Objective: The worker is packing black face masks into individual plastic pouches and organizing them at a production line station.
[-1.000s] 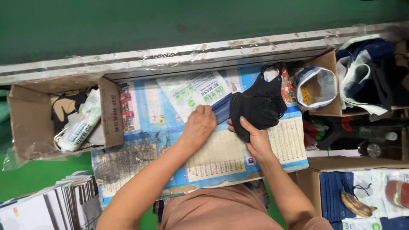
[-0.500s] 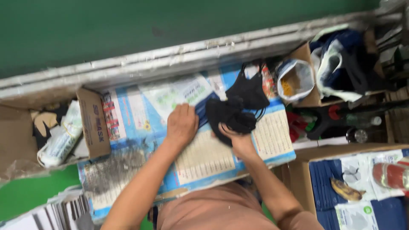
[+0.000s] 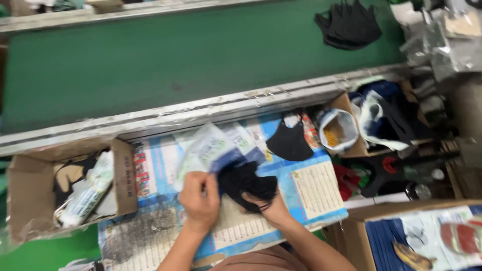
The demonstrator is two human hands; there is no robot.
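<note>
Stretching across the top, a green conveyor belt (image 3: 201, 55) carries a pile of black masks (image 3: 349, 25). Below it lies the paper-covered surface (image 3: 311, 190) (printed sheets). The left hand (image 3: 200, 203) pinches a clear packet (image 3: 208, 150); the right hand (image 3: 273, 211) clutches a black mask bundle (image 3: 246, 183).

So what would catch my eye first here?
Probably the two hands at centre: the left hand grips a clear packet while the right hand holds a bunch of black masks. Behind them runs a wide green belt, with a pile of black masks at its far right.
</note>
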